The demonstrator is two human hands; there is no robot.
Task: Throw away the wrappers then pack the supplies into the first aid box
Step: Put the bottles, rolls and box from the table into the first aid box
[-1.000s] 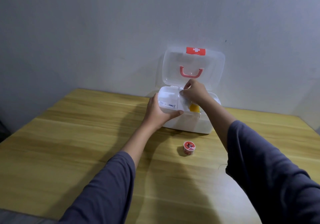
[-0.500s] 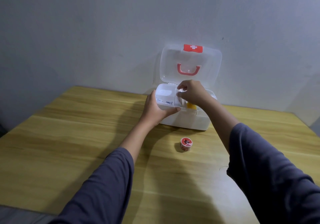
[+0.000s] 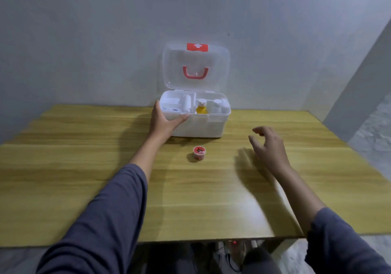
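Observation:
A white first aid box (image 3: 203,126) stands at the back of the wooden table (image 3: 84,167), its clear lid (image 3: 195,66) with a red handle raised against the wall. Inside I see a yellow bottle (image 3: 201,108), white bottles (image 3: 218,105) and white packets (image 3: 173,102). My left hand (image 3: 164,121) grips the box's front left corner. A small red tape roll (image 3: 198,152) lies on the table in front of the box. My right hand (image 3: 267,146) hovers over the table to the right of the roll, fingers apart and holding nothing.
A grey wall rises right behind the box. The table's near edge runs across the bottom, with cables and a red light (image 3: 233,242) underneath. The floor (image 3: 372,129) shows past the right edge.
My right hand has left the inside of the box and pulled back down and right over the table, empty. The left hand has kept its hold on the box.

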